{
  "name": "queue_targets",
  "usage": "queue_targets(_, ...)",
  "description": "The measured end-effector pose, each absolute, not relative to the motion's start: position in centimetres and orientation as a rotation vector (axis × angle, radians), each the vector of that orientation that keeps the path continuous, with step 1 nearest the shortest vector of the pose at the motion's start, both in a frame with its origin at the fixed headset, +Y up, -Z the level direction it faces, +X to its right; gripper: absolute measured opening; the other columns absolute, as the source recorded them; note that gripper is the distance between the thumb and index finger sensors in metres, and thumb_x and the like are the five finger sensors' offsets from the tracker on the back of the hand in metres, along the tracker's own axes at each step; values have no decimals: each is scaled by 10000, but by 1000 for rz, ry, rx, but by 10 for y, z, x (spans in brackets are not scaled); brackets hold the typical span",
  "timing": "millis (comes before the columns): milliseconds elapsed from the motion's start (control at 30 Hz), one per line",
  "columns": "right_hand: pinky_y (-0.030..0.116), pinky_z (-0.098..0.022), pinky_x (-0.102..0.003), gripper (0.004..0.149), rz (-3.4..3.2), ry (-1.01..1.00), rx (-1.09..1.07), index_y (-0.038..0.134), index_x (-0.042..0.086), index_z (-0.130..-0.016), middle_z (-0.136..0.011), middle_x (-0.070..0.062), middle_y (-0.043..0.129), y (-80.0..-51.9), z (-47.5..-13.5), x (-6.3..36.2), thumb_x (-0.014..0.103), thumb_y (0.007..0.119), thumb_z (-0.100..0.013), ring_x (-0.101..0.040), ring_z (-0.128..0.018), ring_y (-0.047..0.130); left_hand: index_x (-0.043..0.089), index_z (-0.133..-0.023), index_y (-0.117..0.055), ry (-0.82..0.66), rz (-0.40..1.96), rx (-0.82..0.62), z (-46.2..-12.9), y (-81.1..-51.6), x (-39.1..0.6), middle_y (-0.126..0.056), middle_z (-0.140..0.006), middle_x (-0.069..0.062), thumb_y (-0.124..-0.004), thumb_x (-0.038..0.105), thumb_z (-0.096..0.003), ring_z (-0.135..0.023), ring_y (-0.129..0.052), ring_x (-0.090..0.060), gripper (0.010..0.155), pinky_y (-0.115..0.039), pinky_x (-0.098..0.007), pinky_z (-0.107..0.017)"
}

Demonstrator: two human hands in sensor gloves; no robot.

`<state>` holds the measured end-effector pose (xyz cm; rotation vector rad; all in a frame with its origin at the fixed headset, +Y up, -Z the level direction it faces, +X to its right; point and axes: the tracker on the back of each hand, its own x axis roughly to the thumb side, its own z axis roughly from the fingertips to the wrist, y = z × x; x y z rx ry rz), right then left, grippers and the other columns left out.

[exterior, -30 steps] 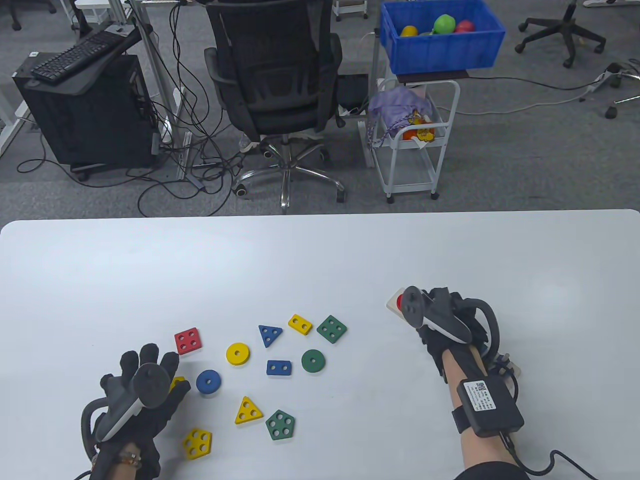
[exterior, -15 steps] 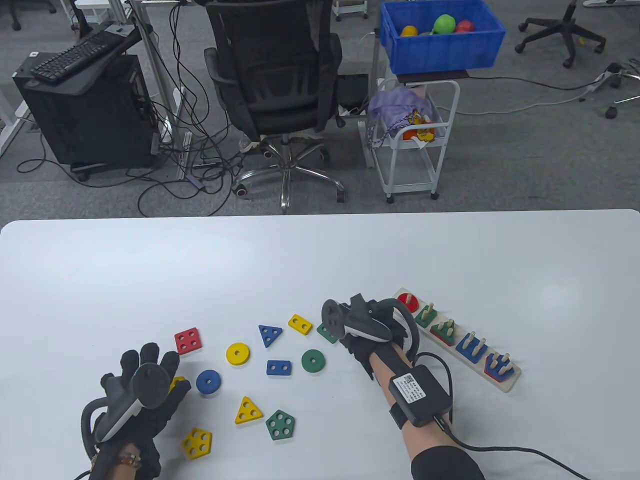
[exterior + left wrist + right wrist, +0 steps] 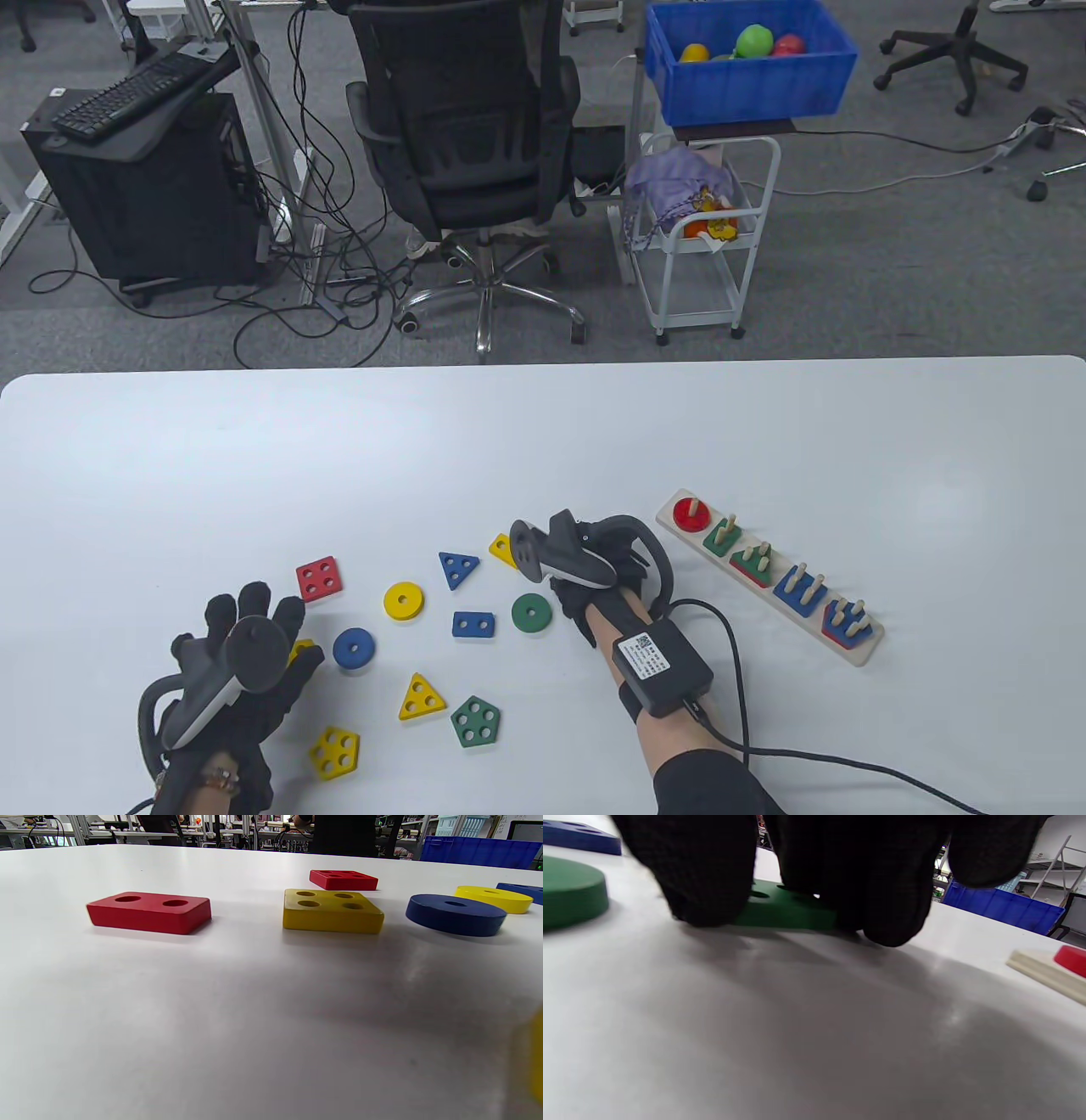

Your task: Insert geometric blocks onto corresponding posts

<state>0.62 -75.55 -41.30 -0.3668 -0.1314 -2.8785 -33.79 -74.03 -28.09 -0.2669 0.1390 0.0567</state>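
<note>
Near the front edge of the white surface (image 3: 543, 424) we see both hands among the scattered blocks. Our right hand (image 3: 594, 564) sits over the green square block (image 3: 785, 910); in the right wrist view its fingertips (image 3: 712, 878) curl down at the block's near edge and touch the surface, the block lying flat. Whether it is gripped yet, we cannot tell. The green disc (image 3: 531, 612) lies just beside that hand, the blue rectangle (image 3: 473, 625) a little further left.

Our left hand (image 3: 246, 662) rests with fingers spread and straight, holding nothing, partly covering the yellow square block (image 3: 331, 910). The red rectangle (image 3: 149, 912) lies to its left in the left wrist view. The blue disc (image 3: 353, 648) is just beside the fingers.

The post board (image 3: 768, 573) lies diagonally to the right of our right hand, apart from it, with bare surface between. The far half of the surface is open.
</note>
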Motion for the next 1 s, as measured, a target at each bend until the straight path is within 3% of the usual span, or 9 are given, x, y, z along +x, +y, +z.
queue_targets(133, 751, -534, -629, 651, -2932, -76, -395, 747, 137, -899, -835, -138, 901, -753, -411, 14, 459, 895, -353, -339, -664, 986, 459, -1135, -332, 138, 60, -263, -281, -740, -338, -99, -1253, 78, -491, 698, -474, -1174, -114, -314, 720, -198, -677, -796)
queue_targets(333, 726, -555, -649, 667, -3012, 38, -437, 719, 159, -922, -888, -133, 858, -720, -397, 49, 437, 908, -346, -353, -722, 945, 459, -1134, -333, 137, 57, -264, -281, -741, -338, -100, -1252, 77, -492, 697, -474, -1174, -114, -316, 720, -199, -677, -795)
queue_targets(467, 708, -567, -660, 665, -3053, 97, -356, 709, 164, -932, -907, -136, 839, -690, -382, 94, 423, 910, -352, -364, -746, 923, 460, -1134, -333, 136, 57, -262, -281, -740, -338, -100, -1253, 78, -493, 697, -473, -1174, -115, -316, 721, -198, -677, -796)
queue_targets(633, 684, -588, -674, 663, -3094, 64, -154, 696, 186, -943, -935, -118, 819, -672, -363, 152, 412, 914, -359, -369, -775, 898, 458, -1135, -333, 137, 52, -261, -281, -740, -338, -102, -1253, 74, -492, 697, -474, -1173, -117, -317, 720, -201, -678, -795)
queue_targets(833, 662, -600, -687, 657, -3169, 133, 106, 696, 185, -948, -949, -123, 809, -675, -334, 220, 393, 921, -367, -389, -794, 876, 457, -1135, -334, 135, 51, -264, -281, -741, -338, -104, -1253, 73, -491, 697, -475, -1173, -120, -317, 720, -202, -678, -795)
queue_targets(1000, 640, -613, -697, 650, -3116, 64, 280, 690, 192, -950, -963, -121, 794, -694, -330, 253, 373, 920, -370, -397, -819, 851, 457, -1135, -334, 134, 45, -275, -282, -743, -337, -105, -1253, 74, -491, 697, -475, -1173, -121, -318, 720, -203, -677, -795)
